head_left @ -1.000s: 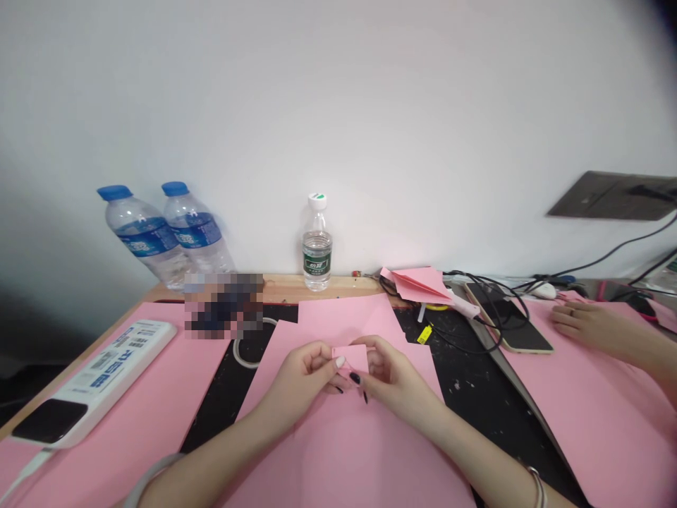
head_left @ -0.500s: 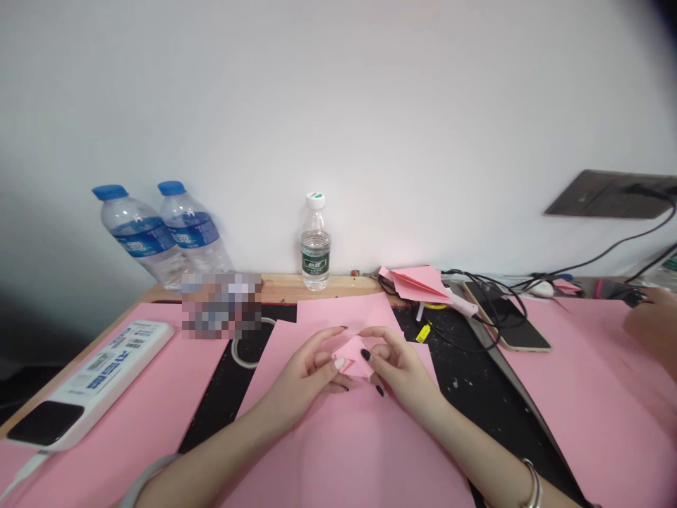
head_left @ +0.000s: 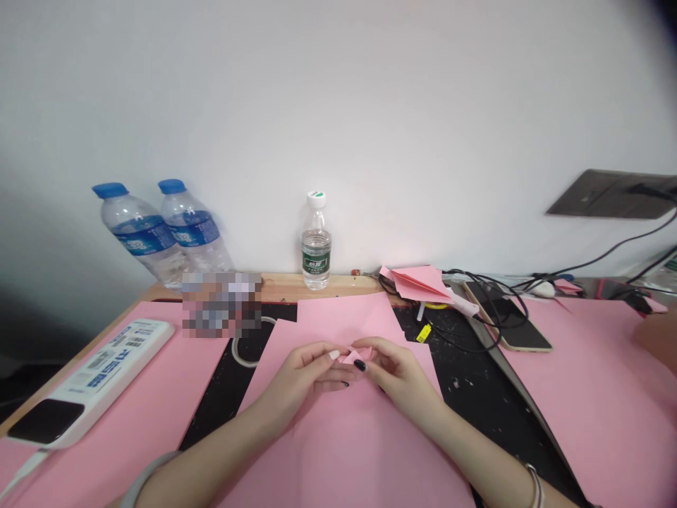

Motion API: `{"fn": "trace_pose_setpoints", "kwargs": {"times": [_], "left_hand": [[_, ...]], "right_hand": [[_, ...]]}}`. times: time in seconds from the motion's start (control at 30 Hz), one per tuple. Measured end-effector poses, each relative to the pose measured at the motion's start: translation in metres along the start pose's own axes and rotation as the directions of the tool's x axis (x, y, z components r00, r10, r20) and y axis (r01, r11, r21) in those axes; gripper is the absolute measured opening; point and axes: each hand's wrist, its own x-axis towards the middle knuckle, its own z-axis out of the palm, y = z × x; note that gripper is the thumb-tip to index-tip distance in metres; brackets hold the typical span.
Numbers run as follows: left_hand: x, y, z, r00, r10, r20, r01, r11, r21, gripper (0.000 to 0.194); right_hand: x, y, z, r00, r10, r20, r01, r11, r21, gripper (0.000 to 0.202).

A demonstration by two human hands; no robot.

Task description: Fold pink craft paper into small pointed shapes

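Observation:
A small folded piece of pink paper point(head_left: 351, 358) is pinched between both hands, above the middle of the work surface. My left hand point(head_left: 311, 368) is closed on its left side, with the thumb on top. On the right side, my right hand point(head_left: 390, 363) grips it too, its dark-nailed thumb pressing on the front. The fingers cover much of the piece, so its full shape is hidden. Beneath the hands lie large pink paper sheets point(head_left: 349, 451) on a black mat point(head_left: 465, 395).
Two blue-capped bottles point(head_left: 142, 236) lean on the wall at left; a small water bottle point(head_left: 316, 243) stands behind the hands. A white power bank point(head_left: 95, 381) lies left. Folded pink paper point(head_left: 420, 282), cables and a phone point(head_left: 508, 317) lie right. Another person's arm point(head_left: 659, 331) shows at far right.
The pink piece was spread flatter and showed more of its face; now it is tilted and squeezed narrower. The fingers of both hands have drawn closer around it. The other person's hand has shifted.

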Motion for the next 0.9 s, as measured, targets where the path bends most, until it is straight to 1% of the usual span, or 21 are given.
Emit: {"fn": "trace_pose_setpoints", "kwargs": {"times": [0.1, 0.2, 0.23, 0.33, 0.43, 0.5, 0.57, 0.63, 0.67, 0.7, 0.73, 0.83, 0.9], "left_hand": [[0.0, 0.002, 0.001, 0.999, -0.031, -0.004, 0.031, 0.998, -0.052, 0.024], [0.0, 0.002, 0.002, 0.998, -0.062, -0.011, 0.061, 0.995, -0.083, 0.024], [0.0, 0.002, 0.002, 0.998, -0.069, -0.012, 0.068, 0.994, -0.084, 0.024], [-0.001, 0.002, 0.002, 0.997, -0.07, -0.015, 0.069, 0.996, -0.055, 0.026], [-0.001, 0.002, 0.004, 1.0, -0.013, -0.003, 0.013, 0.998, 0.062, 0.025], [-0.002, 0.004, 0.005, 0.998, 0.054, -0.018, -0.049, 0.979, 0.198, 0.023], [-0.002, 0.006, 0.006, 0.987, 0.151, -0.047, -0.124, 0.924, 0.361, 0.021], [-0.003, 0.008, 0.007, 0.968, 0.246, -0.042, -0.194, 0.848, 0.494, 0.02], [-0.003, 0.009, 0.007, 0.963, 0.268, -0.031, -0.212, 0.821, 0.531, 0.019], [-0.003, 0.009, 0.007, 0.963, 0.269, -0.02, -0.215, 0.81, 0.545, 0.019], [-0.003, 0.01, 0.007, 0.968, 0.25, -0.011, -0.204, 0.814, 0.543, 0.019], [-0.004, 0.009, 0.007, 0.983, 0.185, 0.004, -0.162, 0.851, 0.499, 0.021], [-0.005, 0.009, 0.008, 0.984, 0.176, 0.013, -0.161, 0.866, 0.473, 0.023]], "right_hand": [[0.0, 0.0, -0.002, 1.0, 0.014, -0.017, -0.015, 1.0, -0.021, 0.029], [0.0, -0.001, -0.003, 1.0, -0.001, -0.028, -0.001, 0.998, -0.069, 0.018], [0.0, -0.001, -0.004, 1.0, 0.003, -0.029, -0.006, 0.997, -0.082, 0.016], [-0.001, -0.002, -0.004, 0.998, 0.02, -0.051, -0.025, 0.995, -0.096, 0.022], [-0.002, -0.002, -0.005, 0.996, 0.02, -0.084, -0.029, 0.995, -0.1, 0.024], [-0.001, -0.003, -0.006, 0.995, 0.029, -0.095, -0.038, 0.995, -0.094, 0.027], [0.0, -0.004, -0.007, 0.995, 0.028, -0.091, -0.036, 0.996, -0.087, 0.028], [0.001, -0.006, -0.007, 0.995, -0.027, -0.091, 0.019, 0.996, -0.087, 0.029], [0.002, -0.008, -0.007, 0.994, -0.061, -0.092, 0.053, 0.995, -0.083, 0.029], [0.002, -0.009, -0.007, 0.993, -0.079, -0.086, 0.073, 0.995, -0.069, 0.029], [0.002, -0.01, -0.007, 0.995, -0.07, -0.071, 0.066, 0.997, -0.047, 0.029], [0.002, -0.012, -0.005, 0.998, 0.054, -0.011, -0.054, 0.998, 0.032, 0.025], [0.001, -0.011, -0.005, 0.996, 0.093, -0.004, -0.093, 0.994, 0.057, 0.025]]}}
